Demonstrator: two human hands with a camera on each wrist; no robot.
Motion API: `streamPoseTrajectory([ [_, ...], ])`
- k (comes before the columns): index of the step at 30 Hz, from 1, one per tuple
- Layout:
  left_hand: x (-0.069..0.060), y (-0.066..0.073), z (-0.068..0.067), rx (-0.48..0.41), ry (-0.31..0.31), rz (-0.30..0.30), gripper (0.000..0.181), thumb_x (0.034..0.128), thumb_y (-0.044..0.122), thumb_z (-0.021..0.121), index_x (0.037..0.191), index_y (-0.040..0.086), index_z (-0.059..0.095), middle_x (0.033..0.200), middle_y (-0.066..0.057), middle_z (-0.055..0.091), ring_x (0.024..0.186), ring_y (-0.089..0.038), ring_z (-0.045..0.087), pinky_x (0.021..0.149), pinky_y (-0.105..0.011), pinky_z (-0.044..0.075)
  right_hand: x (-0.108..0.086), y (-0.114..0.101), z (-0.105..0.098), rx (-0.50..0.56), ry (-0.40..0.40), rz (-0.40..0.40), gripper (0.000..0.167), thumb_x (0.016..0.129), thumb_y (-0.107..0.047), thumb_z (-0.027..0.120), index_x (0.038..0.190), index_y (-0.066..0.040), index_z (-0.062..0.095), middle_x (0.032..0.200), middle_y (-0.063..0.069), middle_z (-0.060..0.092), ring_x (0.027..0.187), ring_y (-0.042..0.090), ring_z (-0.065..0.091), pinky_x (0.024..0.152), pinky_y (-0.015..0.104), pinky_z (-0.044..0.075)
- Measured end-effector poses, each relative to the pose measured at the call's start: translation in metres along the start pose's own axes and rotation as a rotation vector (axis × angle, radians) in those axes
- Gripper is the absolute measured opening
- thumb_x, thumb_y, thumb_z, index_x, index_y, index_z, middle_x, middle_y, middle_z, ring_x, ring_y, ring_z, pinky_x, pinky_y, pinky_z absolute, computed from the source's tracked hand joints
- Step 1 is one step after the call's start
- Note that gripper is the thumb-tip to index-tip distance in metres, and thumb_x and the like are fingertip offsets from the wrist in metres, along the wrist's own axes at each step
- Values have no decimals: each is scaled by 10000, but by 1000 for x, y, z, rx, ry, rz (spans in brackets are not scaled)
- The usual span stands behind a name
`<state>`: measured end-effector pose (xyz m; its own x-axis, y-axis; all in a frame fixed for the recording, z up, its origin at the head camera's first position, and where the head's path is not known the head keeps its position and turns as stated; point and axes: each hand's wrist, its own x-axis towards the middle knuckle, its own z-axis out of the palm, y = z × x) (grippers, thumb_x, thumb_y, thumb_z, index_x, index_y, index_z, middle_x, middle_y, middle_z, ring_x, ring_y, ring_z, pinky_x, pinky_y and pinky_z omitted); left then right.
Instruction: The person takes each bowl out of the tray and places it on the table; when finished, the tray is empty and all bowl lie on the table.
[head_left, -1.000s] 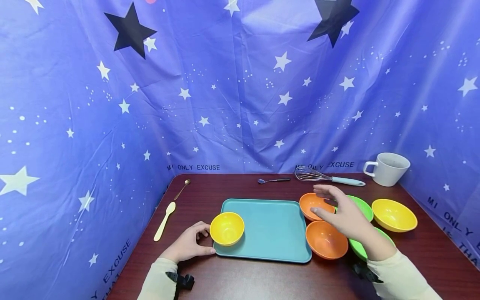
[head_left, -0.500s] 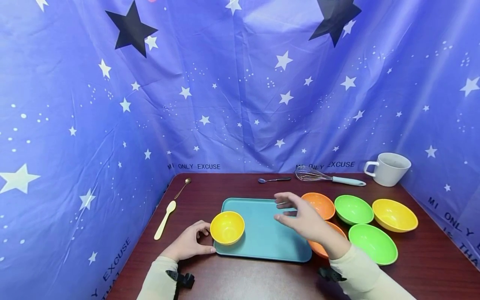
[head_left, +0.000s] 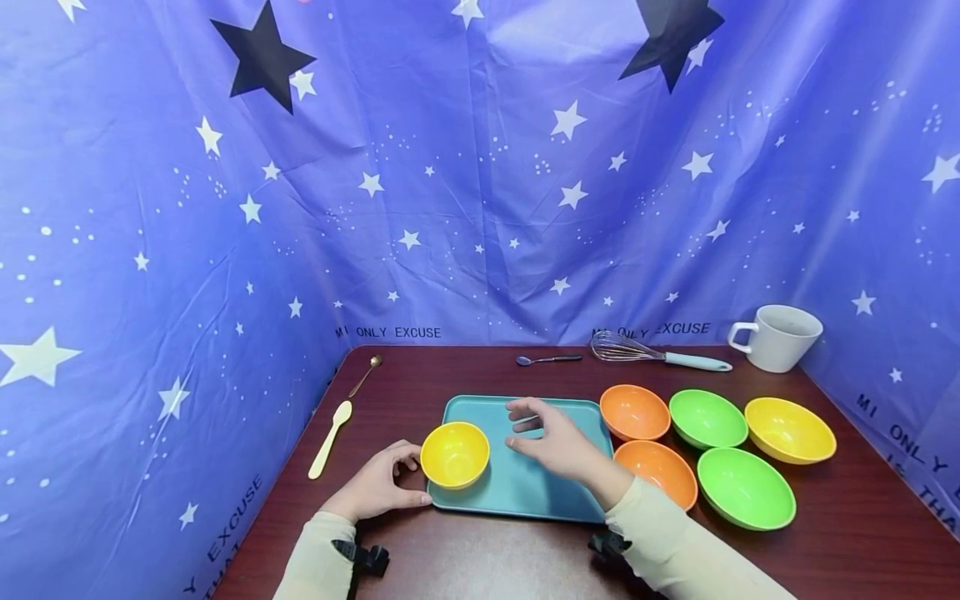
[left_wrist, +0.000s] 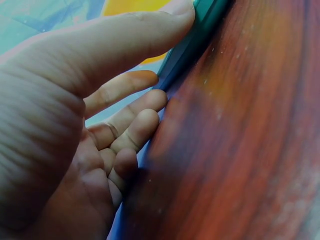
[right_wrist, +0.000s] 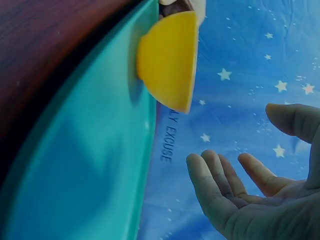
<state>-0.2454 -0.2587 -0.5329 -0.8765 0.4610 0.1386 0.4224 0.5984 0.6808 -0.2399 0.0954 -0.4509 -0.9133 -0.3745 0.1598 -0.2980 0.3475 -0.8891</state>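
A small yellow bowl (head_left: 454,455) stands upright on the left part of a teal tray (head_left: 517,500). My left hand (head_left: 378,487) lies at the tray's left end, its thumb against the rim by the near corner and its fingers loosely bent. In the left wrist view, the thumb (left_wrist: 145,32) meets the tray's edge, while the palm holds nothing. Over the middle of the tray hovers my right hand (head_left: 558,446), thumb and fingers spread apart. The right wrist view shows this hand (right_wrist: 250,195) apart from the yellow bowl (right_wrist: 170,60), with nothing between its fingers.
Right of the tray stand orange bowls (head_left: 635,412), green bowls (head_left: 746,489) and a yellow bowl (head_left: 790,431). Behind them are a whisk (head_left: 693,362) and a white mug (head_left: 780,339). A dark-handled spoon (head_left: 549,361) lies behind the tray; a cream spoon (head_left: 330,440) and gold spoon (head_left: 365,377) lie left.
My right hand has moved left from above the orange and green bowls to over the tray, uncovering those bowls. The left hand and the yellow bowl on the tray have stayed put.
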Motion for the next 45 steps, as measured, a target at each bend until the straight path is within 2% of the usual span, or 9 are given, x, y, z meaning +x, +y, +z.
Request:
streamPoseTrajectory([
  [6, 0, 0, -1, 3, 5, 1, 547, 755, 504, 928, 1215, 354, 674, 1055, 136, 607, 996, -107, 568, 849, -306, 492, 15, 8, 18, 27, -37, 79, 503, 964, -165, 768, 1427, -81, 590, 1368, 204, 619, 1206, 348, 642, 918, 451, 564],
  [14, 0, 1, -1, -6, 1, 9, 562, 760, 500, 926, 1238, 345, 674, 1068, 133, 609, 1004, -112, 569, 850, -307, 500, 27, 15, 34, 164, -107, 141, 553, 973, -89, 711, 1481, 19, 519, 1395, 275, 565, 1184, 352, 649, 804, 433, 614],
  [23, -1, 1, -1, -4, -1, -18, 566, 748, 513, 928, 1227, 359, 671, 1074, 143, 606, 1014, -109, 569, 864, -307, 499, 35, 21, 44, 249, -153, 211, 527, 1001, -37, 638, 1506, 12, 497, 1360, 210, 581, 1163, 325, 628, 753, 450, 624],
  [29, -1, 1, 0, 2, 3, -18, 562, 753, 508, 928, 1228, 354, 672, 1081, 144, 609, 1016, -103, 570, 867, -304, 497, 38, 22, 49, 320, -164, 249, 521, 1014, 11, 598, 1521, 22, 474, 1356, 228, 544, 1162, 341, 612, 712, 472, 625],
  [34, -1, 2, 0, -9, -3, -19, 554, 762, 485, 929, 1228, 326, 674, 1079, 122, 611, 1010, -116, 568, 860, -310, 492, 38, 23, 53, 351, -159, 255, 497, 999, 58, 571, 1491, 37, 503, 1297, 225, 527, 1103, 323, 618, 685, 457, 626],
  [38, -2, 3, 0, -15, -6, -21, 548, 765, 477, 930, 1224, 325, 672, 1096, 117, 618, 1018, -122, 569, 866, -314, 491, 35, 20, 53, 348, -130, 226, 476, 972, 92, 559, 1443, 25, 562, 1227, 206, 564, 1027, 286, 649, 668, 444, 626],
  [45, -1, 3, -1, -32, -17, -21, 595, 778, 481, 922, 1298, 352, 663, 1146, 109, 629, 1045, -125, 569, 899, -318, 490, 26, 3, 34, 349, -79, 147, 491, 940, 105, 561, 1421, 7, 589, 1228, 207, 616, 961, 259, 675, 659, 465, 624],
])
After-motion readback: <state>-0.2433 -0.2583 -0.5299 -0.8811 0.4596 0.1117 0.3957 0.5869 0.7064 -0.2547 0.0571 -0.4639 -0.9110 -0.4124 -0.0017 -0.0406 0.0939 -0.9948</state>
